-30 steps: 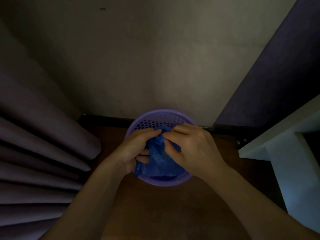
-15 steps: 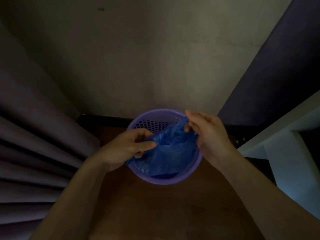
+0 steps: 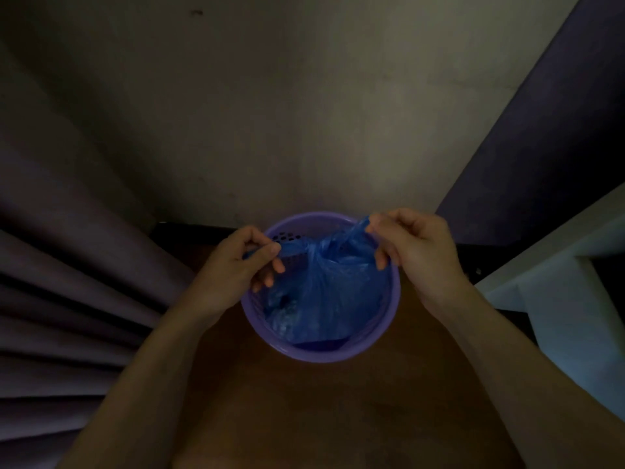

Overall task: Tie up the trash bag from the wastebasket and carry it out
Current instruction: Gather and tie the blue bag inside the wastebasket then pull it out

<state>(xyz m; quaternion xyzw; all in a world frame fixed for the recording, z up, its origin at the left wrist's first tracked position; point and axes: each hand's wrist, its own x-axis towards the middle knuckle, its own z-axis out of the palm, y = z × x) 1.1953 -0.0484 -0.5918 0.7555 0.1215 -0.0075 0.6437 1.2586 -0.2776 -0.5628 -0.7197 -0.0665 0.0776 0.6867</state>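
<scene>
A blue plastic trash bag sits inside a round purple perforated wastebasket on the brown floor. The bag's top is drawn together into a twisted knot near the basket's middle, with two ends stretched out sideways. My left hand pinches the left end over the basket's left rim. My right hand pinches the right end above the far right rim. Both ends are pulled taut and apart.
A plain wall rises just behind the basket, with a dark baseboard. Pleated curtains hang at the left. A white piece of furniture stands at the right, beside a dark purple panel.
My hands were close together over the bag's gathered top; they have moved apart, drawing the two ends out to the left and right and tightening the knot.
</scene>
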